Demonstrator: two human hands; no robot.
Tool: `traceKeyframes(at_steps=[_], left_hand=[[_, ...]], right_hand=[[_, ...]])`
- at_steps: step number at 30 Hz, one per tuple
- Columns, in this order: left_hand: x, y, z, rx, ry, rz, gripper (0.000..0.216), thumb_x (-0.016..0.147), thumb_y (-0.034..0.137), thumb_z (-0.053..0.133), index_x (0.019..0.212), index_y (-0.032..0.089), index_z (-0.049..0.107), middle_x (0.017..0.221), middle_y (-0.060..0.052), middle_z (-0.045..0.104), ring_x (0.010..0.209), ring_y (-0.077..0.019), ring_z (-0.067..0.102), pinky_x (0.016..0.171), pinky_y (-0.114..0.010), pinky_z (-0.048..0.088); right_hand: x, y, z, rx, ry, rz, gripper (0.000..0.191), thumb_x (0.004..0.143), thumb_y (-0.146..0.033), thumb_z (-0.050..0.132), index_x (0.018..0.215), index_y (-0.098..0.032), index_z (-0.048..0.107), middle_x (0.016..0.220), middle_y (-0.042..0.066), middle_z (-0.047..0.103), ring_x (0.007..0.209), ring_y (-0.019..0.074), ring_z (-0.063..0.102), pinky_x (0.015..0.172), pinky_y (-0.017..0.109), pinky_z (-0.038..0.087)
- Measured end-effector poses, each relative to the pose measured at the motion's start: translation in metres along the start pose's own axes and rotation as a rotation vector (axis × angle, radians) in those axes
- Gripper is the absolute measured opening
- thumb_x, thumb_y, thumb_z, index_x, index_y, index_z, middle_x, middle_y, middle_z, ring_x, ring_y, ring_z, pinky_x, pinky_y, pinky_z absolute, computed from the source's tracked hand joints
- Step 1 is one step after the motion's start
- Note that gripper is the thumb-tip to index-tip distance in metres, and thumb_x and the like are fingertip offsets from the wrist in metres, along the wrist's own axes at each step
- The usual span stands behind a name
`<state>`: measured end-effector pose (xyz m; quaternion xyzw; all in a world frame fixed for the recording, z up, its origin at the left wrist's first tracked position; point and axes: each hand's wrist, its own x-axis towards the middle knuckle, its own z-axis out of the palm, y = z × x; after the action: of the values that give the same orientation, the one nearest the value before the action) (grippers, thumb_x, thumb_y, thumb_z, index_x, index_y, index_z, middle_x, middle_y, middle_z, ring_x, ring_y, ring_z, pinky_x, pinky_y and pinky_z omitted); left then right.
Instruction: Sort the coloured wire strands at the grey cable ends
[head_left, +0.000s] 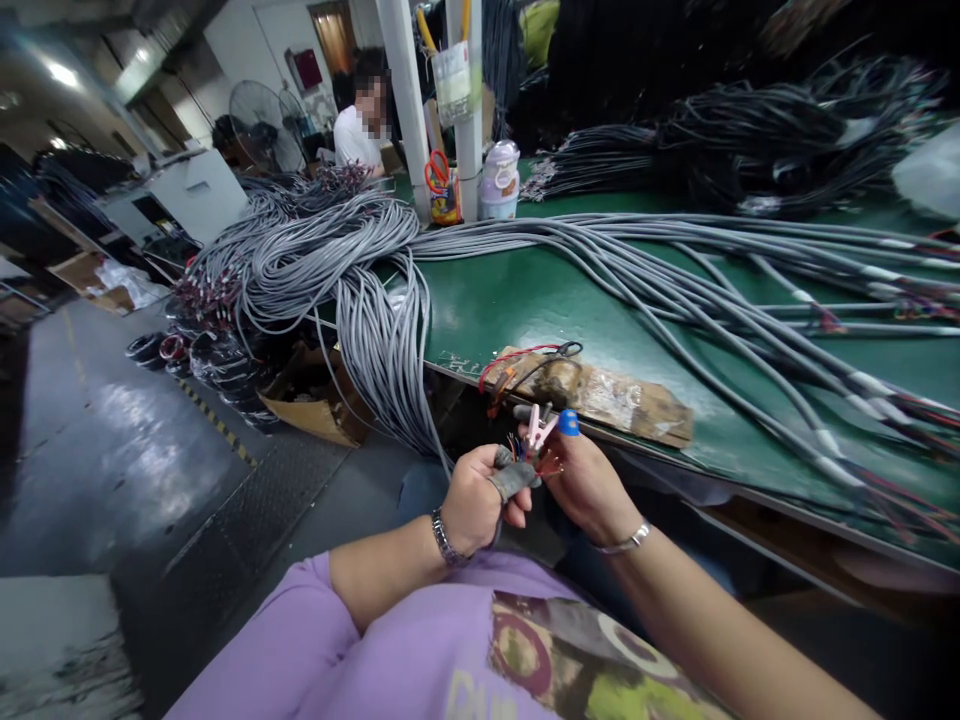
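Note:
My left hand (480,490), with grey covers on its thumb and finger, is closed around the end of a cable. Thin coloured wires (551,466) fan out from that grip, red and orange ones towards the right. Close against it, my right hand (592,485) wears a blue cover on the thumb. Between its thumb and fingers sits a small pale pink clip (536,432), shaped like a clothes peg, right above the wires. The fingers partly hide the clip's lower end and the cable.
A worn wooden block (622,402) with red and black leads lies on the green table's (495,300) near edge. Grey cables (600,235) stretch across the table; a large coil (322,240) hangs over its left side. Beyond are a purple bottle (500,180) and a seated person (358,135).

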<state>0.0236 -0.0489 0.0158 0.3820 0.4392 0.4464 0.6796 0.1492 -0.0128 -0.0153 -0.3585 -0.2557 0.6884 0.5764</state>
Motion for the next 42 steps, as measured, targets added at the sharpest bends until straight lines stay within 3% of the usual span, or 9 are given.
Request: traceKeyframes(at_steps=[3, 7, 14, 24, 28, 36, 42], left_hand=[[0.002, -0.001, 0.004, -0.016, 0.011, -0.001, 0.038, 0.063, 0.046, 0.074, 0.063, 0.016, 0.051, 0.046, 0.003, 0.055, 0.029, -0.0062, 0.043, 0.029, -0.016, 0.028], [0.004, -0.004, 0.005, -0.026, 0.026, -0.007, 0.036, 0.063, 0.044, 0.073, 0.064, 0.016, 0.051, 0.046, 0.003, 0.055, 0.029, -0.0064, 0.044, 0.029, -0.016, 0.029], [0.006, -0.009, 0.003, -0.019, 0.024, -0.023, 0.036, 0.063, 0.044, 0.073, 0.064, 0.016, 0.05, 0.046, 0.003, 0.056, 0.03, -0.006, 0.044, 0.03, -0.016, 0.03], [-0.003, -0.014, -0.006, 0.014, 0.01, 0.054, 0.038, 0.07, 0.049, 0.071, 0.069, 0.016, 0.052, 0.05, 0.003, 0.058, 0.033, -0.0061, 0.047, 0.032, -0.016, 0.033], [-0.005, -0.015, -0.009, 0.018, 0.007, 0.085, 0.036, 0.073, 0.048, 0.07, 0.071, 0.016, 0.053, 0.053, 0.003, 0.059, 0.034, -0.0061, 0.048, 0.033, -0.016, 0.033], [0.004, -0.007, -0.003, -0.019, 0.065, 0.053, 0.038, 0.066, 0.047, 0.073, 0.067, 0.016, 0.05, 0.049, 0.003, 0.056, 0.032, -0.0059, 0.045, 0.032, -0.017, 0.03], [0.009, -0.012, -0.002, 0.01, 0.064, 0.007, 0.04, 0.065, 0.049, 0.073, 0.066, 0.017, 0.049, 0.048, 0.004, 0.055, 0.031, -0.0056, 0.044, 0.031, -0.016, 0.029]], right_hand=[[0.003, 0.002, 0.0, 0.021, 0.022, 0.026, 0.046, 0.071, -0.065, 0.068, 0.076, -0.02, 0.074, 0.066, 0.003, 0.069, 0.056, 0.0146, 0.058, 0.054, 0.027, 0.046], [0.007, -0.002, 0.002, 0.126, -0.051, 0.123, 0.049, 0.061, -0.065, 0.076, 0.075, -0.018, 0.073, 0.064, 0.002, 0.069, 0.052, 0.0144, 0.058, 0.051, 0.027, 0.047], [0.006, -0.004, 0.007, 0.215, -0.024, 0.113, 0.044, 0.055, -0.057, 0.083, 0.073, -0.017, 0.071, 0.066, 0.001, 0.07, 0.054, 0.0131, 0.06, 0.051, 0.025, 0.05], [0.0, -0.007, 0.006, 0.179, -0.068, 0.15, 0.044, 0.073, -0.066, 0.066, 0.077, -0.022, 0.07, 0.074, 0.003, 0.071, 0.057, 0.0149, 0.06, 0.056, 0.029, 0.049], [-0.003, -0.01, 0.004, 0.124, -0.053, 0.134, 0.034, 0.07, -0.054, 0.076, 0.079, -0.021, 0.072, 0.073, 0.001, 0.071, 0.059, 0.0125, 0.059, 0.055, 0.025, 0.049], [-0.002, -0.013, 0.004, 0.124, -0.076, 0.129, 0.033, 0.073, -0.054, 0.073, 0.077, -0.021, 0.072, 0.072, 0.001, 0.07, 0.063, 0.0144, 0.06, 0.061, 0.029, 0.05], [0.001, -0.008, 0.004, 0.163, -0.031, 0.143, 0.034, 0.068, -0.054, 0.077, 0.075, -0.02, 0.072, 0.069, 0.002, 0.07, 0.056, 0.0156, 0.056, 0.056, 0.03, 0.048]])
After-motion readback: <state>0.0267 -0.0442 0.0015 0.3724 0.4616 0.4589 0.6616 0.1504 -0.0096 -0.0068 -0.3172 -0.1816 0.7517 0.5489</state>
